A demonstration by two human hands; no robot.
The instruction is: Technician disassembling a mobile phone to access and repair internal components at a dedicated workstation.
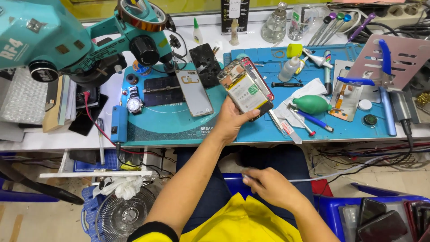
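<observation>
My left hand holds an opened smartphone above the blue work mat, with its battery and circuit boards exposed. My right hand is down over my lap, below the bench edge, fingers pinched on a thin light-coloured tool or strip that is blurred. A phone back cover lies on the mat just left of the held phone. A black broken screen panel lies behind it.
A teal microscope overhangs the bench at left. A wristwatch, a green air blower, screwdrivers, blue pliers, bottles and a grey perforated stand crowd the bench. A fan and a bin of phones sit below.
</observation>
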